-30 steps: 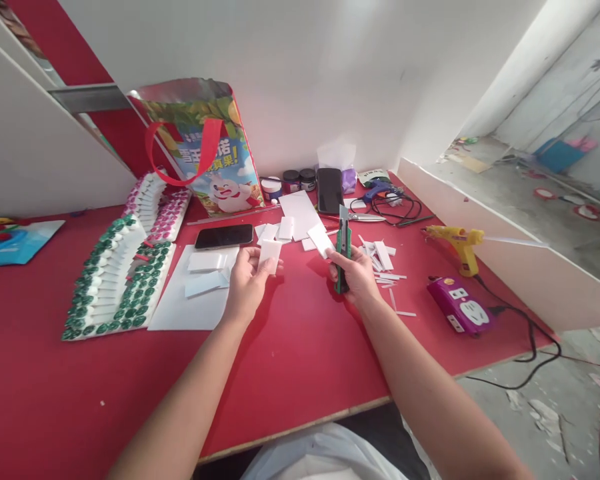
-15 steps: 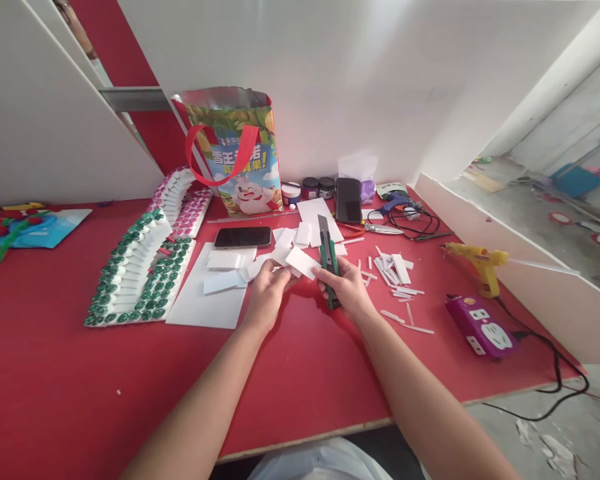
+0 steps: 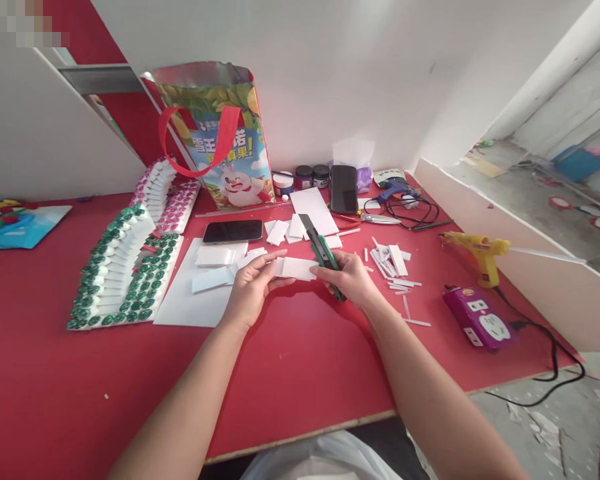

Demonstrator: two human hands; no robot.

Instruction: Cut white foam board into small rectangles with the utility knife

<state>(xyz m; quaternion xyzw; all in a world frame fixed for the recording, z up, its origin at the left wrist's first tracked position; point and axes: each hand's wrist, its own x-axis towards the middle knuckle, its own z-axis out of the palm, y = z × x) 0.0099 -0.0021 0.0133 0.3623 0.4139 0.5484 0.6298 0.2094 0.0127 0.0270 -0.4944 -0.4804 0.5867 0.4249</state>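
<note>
Nearest, over the front part of the red desk [image 3: 300,373], two hands meet at a thin rectangular white plate [image 3: 300,269]. The left hand [image 3: 253,287] has thumb and fingers clamped at its left end, where a second white piece seems to be overlapped; the grip there is partly hidden. The right hand [image 3: 350,280] is wrapped round a utility knife with a green and black body [image 3: 325,255], its thumb tip on the plate's right end. The knife's blade points up and away from the person, probably so the edge is clear of the fingers while that thumb helps steady the plate.

To the right, a purple block-shaped power socket [image 3: 480,319] lies in front of a yellow hot-glue gun [image 3: 480,248], plausibly to keep an outlet within the cord's reach. Narrow white strips [image 3: 405,283] lie beyond the right hand, perhaps set aside as offcuts. To the left, a large white sheet [image 3: 180,303] carries more flat pieces, maybe serving as a mat.

Farther back, a black smartphone [image 3: 233,231] lies flat at that sheet's far edge. Behind it, a colourful printed bag with red handles [image 3: 233,157] stands near the upright white panel [image 3: 355,87].
</note>
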